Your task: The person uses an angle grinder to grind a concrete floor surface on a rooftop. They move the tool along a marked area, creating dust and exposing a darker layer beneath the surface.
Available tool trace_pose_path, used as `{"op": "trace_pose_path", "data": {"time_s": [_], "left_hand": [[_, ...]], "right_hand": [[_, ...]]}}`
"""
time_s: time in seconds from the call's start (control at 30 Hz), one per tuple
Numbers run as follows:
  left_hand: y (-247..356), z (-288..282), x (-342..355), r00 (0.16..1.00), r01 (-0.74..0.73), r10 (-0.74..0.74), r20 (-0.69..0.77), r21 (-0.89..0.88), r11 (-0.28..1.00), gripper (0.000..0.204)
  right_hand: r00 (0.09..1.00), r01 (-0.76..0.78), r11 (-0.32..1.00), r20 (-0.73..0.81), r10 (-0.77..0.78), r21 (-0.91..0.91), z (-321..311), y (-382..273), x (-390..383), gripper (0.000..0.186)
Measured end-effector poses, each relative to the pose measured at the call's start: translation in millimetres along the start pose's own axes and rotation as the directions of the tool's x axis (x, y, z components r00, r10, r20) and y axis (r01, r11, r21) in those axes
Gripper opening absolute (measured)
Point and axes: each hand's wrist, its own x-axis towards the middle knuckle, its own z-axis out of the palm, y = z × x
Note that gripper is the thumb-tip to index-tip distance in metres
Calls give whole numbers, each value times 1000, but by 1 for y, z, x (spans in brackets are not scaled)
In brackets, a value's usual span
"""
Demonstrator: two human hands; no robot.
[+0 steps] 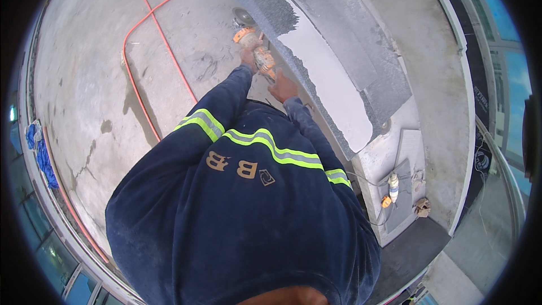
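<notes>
An orange angle grinder [263,58] is held between my two hands, to the left of a long grey stone slab. My left hand [249,56] is closed round its body behind the front part. Farther back, my right hand [283,86] is closed at the rear end. The dark round disc [244,17] lies at the tool's far end, close to the slab's left edge. On the grey slab [276,8], a jagged-edged white patch [327,70] runs lengthwise. Whether the disc touches the slab cannot be made out.
Red-orange hoses [164,42] cross the stained concrete floor [84,79] on the left. Blue sheeting [45,161] lies by the far left edge. On the right, a white-and-orange tool [393,187] with a cable rests on a ledge beside a crumpled brown item [422,207].
</notes>
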Motion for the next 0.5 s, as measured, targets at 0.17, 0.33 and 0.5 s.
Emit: {"op": "trace_pose_path", "data": {"time_s": [0.17, 0.33, 0.5], "left_hand": [[-7, -3, -12, 999, 44, -41, 26, -107, 993, 44], [-8, -1, -20, 997, -5, 14, 74, -112, 994, 46], [-7, 2, -17, 1000, 13, -10, 26, -116, 993, 44]], "right_hand": [[1000, -7, 1000, 22, 7, -1, 0, 3, -14, 67], [1000, -6, 1000, 9, 6, -7, -1, 4, -19, 66], [1000, 3, 1000, 7, -3, 14, -1, 5, -14, 68]]}}
